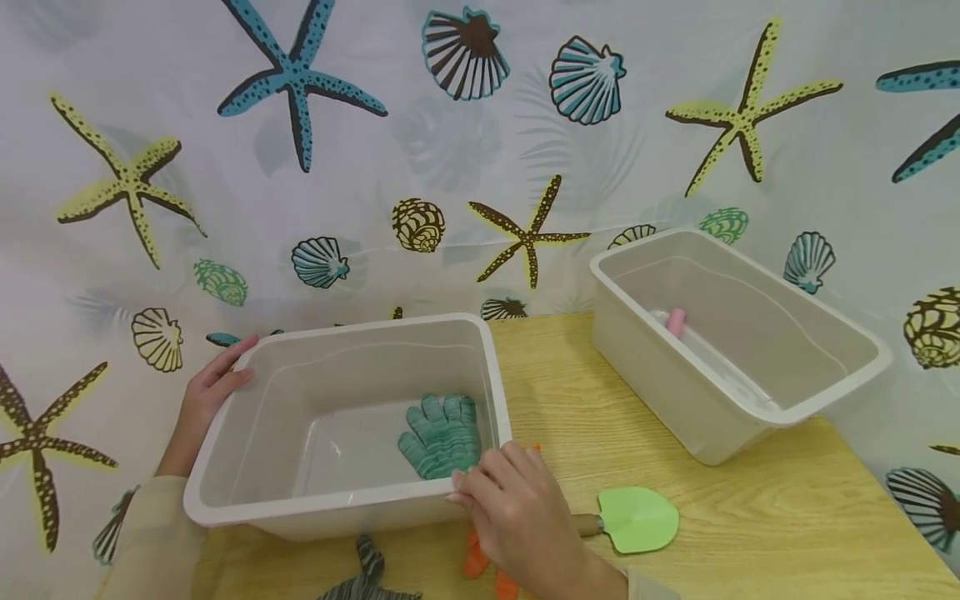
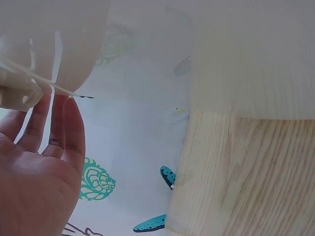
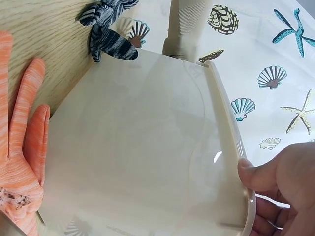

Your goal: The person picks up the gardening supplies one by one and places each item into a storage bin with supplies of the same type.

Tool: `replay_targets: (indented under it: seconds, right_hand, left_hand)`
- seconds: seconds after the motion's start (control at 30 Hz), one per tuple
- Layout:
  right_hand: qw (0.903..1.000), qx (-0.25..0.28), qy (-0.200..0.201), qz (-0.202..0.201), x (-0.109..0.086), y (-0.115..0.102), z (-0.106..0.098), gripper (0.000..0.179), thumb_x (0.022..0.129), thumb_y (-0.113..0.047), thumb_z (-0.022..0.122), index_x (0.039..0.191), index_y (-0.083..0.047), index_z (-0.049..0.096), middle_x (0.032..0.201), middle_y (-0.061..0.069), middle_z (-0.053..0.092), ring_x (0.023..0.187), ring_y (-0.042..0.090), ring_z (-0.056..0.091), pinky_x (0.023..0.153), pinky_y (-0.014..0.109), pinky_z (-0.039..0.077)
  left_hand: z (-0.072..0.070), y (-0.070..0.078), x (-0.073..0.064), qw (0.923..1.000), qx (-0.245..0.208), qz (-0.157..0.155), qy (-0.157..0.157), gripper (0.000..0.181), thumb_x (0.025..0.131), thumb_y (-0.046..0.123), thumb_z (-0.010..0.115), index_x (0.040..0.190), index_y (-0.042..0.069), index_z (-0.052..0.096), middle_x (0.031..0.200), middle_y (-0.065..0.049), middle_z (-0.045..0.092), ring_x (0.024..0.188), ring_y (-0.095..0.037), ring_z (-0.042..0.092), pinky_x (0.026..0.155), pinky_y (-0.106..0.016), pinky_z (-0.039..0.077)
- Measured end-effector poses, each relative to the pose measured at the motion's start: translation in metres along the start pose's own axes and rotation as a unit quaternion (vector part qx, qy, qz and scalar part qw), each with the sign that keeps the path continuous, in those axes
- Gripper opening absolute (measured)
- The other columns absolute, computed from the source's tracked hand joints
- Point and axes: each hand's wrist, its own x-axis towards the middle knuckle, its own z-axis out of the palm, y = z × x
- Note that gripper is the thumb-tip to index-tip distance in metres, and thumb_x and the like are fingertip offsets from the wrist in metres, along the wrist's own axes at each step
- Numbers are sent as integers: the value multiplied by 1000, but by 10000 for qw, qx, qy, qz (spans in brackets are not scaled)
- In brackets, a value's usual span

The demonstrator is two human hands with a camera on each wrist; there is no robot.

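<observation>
A light grey plastic bin [image 1: 337, 504] is between my two hands in the head view, with a green knit glove [image 1: 442, 437] lying inside at its right end. My left hand [image 1: 210, 392] holds the bin's far left rim, its fingers lying over the edge. At the near right corner, my right hand [image 1: 521, 508] grips the rim; the right wrist view shows the thumb [image 3: 258, 174] pressed on one side and fingers behind. An orange glove [image 3: 22, 172] lies beside the bin, partly hidden by my right hand in the head view. Whether the bin's base touches the table cannot be told.
A second grey bin [image 1: 645, 350] stands at the back right, holding a small pink object [image 1: 676, 322]. A green-bladed hand trowel [image 1: 637, 518] lies on the wooden table [image 1: 555, 383]. One dark grey striped glove [image 1: 363, 583] lies at the front. Behind hangs a shell-patterned cloth [image 1: 360, 208].
</observation>
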Motion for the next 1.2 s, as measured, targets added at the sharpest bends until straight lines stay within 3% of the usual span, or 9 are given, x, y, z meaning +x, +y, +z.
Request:
replay_targets:
  seconds: [0.27,0.5,0.77,1.03,1.2]
  right_hand:
    - [9992,-112,310,-226,0,-2,1,22,86,-21,56,67,-11,58,63,-4,42,57,11,38,54,17,24]
    - [9991,-117,317,-247,-1,-2,2,19,86,-22,57,72,-10,61,66,-3,45,59,12,40,55,17,26]
    - [9996,-11,212,-190,-6,0,4,14,83,-21,60,73,-11,63,68,-4,48,61,12,42,57,18,27]
    - [9999,-32,-11,-139,-12,0,6,10,81,-21,63,76,-12,63,71,-5,50,64,13,44,55,19,29]
    - [9996,-99,-222,-161,-11,1,5,9,80,-22,64,80,-12,66,75,-4,54,68,15,47,56,23,35]
  left_hand:
    - [-1,-2,0,9997,-143,172,-69,48,92,19,47,137,13,32,132,-2,39,95,-6,56,68,-27,50]
    - [-2,0,0,9998,-171,-1,-110,49,92,23,47,138,17,31,135,-5,35,97,-8,56,71,-31,49]
    - [-2,-6,1,9985,-457,207,-208,47,93,16,45,138,13,31,130,-2,41,96,-9,57,70,-29,50]
    - [-12,-8,3,9969,543,-54,-569,47,95,28,40,140,25,26,134,-9,32,98,-12,56,71,-37,50]
    - [-16,-5,5,9947,799,-105,-632,49,93,31,42,139,27,27,134,-10,33,97,-14,57,71,-37,50]
